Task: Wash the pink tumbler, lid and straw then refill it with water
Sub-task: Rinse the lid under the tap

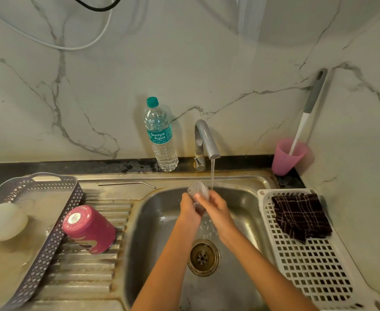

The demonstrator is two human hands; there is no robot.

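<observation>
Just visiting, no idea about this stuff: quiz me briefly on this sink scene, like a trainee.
1. True or false: the pink tumbler stands upright, mouth up.
2. What do the left hand and right hand hold at the running tap? A) a sponge B) the clear lid C) a spoon
3. Fill in: the metal straw lies flat to the ____ of the tap.
Key: 1 false (bottom-up on the draining board); 2 B; 3 left.

the one camera sits on the person's head, close above the sink (144,232), looking forward and down. the tap (207,138) and wall (207,63) are straight ahead. the left hand (190,206) and right hand (217,206) reach in from the bottom, holding the lid (198,190).
</observation>
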